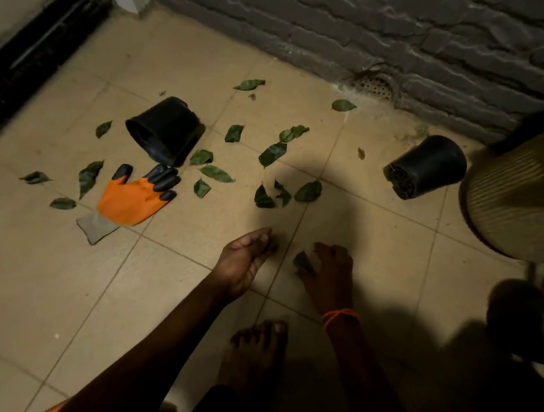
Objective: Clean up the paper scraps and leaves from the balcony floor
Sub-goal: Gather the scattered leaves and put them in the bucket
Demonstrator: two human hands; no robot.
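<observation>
Leaves (272, 153) scattered beyond both hands, left hand (247, 261) curled — right hand (330, 272) pinching leaf (302, 261)

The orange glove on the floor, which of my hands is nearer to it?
Left. Your left hand is just below and right of the orange glove, holding a leaf. Your right hand is farther right, beyond the left hand, fingers on another leaf.

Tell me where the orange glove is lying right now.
In the head view the orange glove lies flat on the floor tiles at left of centre, just below the tipped black pot, with leaves scattered around it.
</observation>
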